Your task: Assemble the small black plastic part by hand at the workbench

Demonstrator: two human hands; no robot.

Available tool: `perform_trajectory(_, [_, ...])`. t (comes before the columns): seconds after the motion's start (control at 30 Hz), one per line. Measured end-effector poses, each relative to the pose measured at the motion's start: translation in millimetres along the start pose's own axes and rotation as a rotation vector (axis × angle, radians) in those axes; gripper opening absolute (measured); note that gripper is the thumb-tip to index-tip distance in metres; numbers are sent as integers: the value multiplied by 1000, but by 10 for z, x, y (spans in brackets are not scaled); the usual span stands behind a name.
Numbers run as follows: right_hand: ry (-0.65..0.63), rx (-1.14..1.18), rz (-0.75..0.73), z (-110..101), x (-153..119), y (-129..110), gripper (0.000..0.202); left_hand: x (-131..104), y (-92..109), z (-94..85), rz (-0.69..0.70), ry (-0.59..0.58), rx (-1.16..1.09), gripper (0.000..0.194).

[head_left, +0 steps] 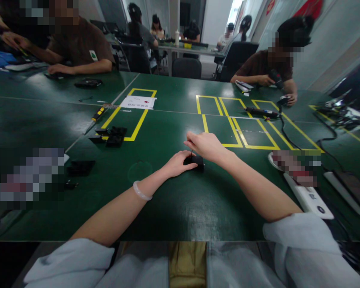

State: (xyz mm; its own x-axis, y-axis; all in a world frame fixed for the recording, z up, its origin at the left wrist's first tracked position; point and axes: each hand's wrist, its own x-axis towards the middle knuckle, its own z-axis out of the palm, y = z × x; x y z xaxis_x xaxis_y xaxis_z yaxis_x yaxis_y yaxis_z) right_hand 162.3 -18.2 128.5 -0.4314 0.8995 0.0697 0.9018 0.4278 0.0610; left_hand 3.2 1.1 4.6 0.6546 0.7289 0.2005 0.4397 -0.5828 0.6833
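My left hand (180,163) is closed around a small black box-shaped part (199,162) on the green table, its thumb along the near side. Above it, my right hand (205,145) is closed in a fist on what looks like a screwdriver (192,153). Only its thin dark shaft shows, pointing down at the part; the handle is hidden inside the fist. Whether the tip touches the part I cannot tell. Several black pieces (115,137) lie in a group farther left, and another flat black piece (81,167) is nearer to me.
Yellow tape outlines (135,134) mark the green table (168,212). A paper sheet (139,102) and a yellow-black tool (98,114) lie beyond at left. At right are a white power strip (310,196), a corded black tool (262,112) and cables. Other people sit across.
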Motion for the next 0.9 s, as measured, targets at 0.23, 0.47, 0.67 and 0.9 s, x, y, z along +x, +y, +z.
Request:
perform_trajectory(0.23, [33, 37, -16, 37, -88, -38, 30, 10, -24, 24, -1, 11, -23, 37])
perform_trajectory(0.47, [12, 3, -8, 51, -117, -36, 35, 17, -37, 31, 27, 20, -25, 37])
perform_trajectory(0.67, [22, 26, 34, 79, -140, 23, 33, 15, -9, 26, -6, 10, 32, 40])
perform_trajectory(0.9, [55, 59, 32, 49, -217, 32, 30, -9, 33, 39, -49, 25, 60, 40])
